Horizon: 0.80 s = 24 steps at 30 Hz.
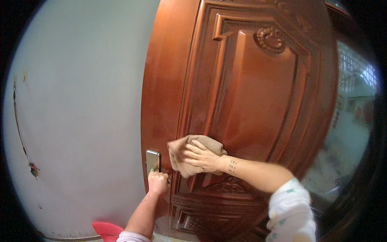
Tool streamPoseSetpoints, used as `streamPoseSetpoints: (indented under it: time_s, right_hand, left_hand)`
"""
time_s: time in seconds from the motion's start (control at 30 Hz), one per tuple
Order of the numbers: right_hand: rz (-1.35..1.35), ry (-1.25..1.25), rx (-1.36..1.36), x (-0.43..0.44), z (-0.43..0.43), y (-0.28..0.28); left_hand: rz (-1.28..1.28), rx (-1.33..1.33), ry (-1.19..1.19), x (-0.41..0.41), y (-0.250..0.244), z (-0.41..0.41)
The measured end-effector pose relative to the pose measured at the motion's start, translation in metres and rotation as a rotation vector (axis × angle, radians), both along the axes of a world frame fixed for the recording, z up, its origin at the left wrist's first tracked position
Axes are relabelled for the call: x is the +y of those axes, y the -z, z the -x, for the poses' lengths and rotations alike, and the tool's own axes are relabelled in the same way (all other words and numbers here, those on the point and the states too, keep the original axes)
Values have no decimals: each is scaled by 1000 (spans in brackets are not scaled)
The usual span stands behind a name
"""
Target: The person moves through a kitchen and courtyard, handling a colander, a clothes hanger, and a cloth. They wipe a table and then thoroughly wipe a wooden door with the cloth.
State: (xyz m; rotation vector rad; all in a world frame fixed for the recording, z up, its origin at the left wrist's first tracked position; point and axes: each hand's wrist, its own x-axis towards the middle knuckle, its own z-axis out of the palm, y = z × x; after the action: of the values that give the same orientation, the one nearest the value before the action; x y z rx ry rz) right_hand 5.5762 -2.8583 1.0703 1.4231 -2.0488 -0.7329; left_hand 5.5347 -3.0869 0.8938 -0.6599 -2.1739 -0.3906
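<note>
A carved reddish-brown wooden door [257, 99] fills the middle of the view, with raised mouldings and a round ornament high on its panel. My right hand [202, 157] presses a beige cloth [214, 143] flat against the door's lower left part, its fingers spread over the fabric. To the left, my left hand [158, 181] is closed around the door handle, which it mostly hides. Above that hand shows the metal handle plate [153, 158] near the door's edge.
A pale wall [87, 106] stands left of the door. From it hangs a thin cord [18, 127] with a small dark and red ornament [34, 170]. Something red and plastic [108, 230] is at the bottom left. A glassy, reflective surface [347, 130] lies to the right.
</note>
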Motion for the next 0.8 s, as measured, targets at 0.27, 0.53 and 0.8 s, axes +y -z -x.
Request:
streamPoseSetpoints:
  time_s: [0.27, 0.53, 0.8]
  right_hand:
    - [315, 335, 581, 4, -39, -177]
    - [853, 832, 1101, 108, -97, -312]
    - [1398, 755, 972, 117, -83, -331]
  left_hand:
    - [28, -12, -26, -16, -2, -5]
    - [41, -36, -18, -15, 1, -6]
    - [-5, 42, -72, -4, 5, -3]
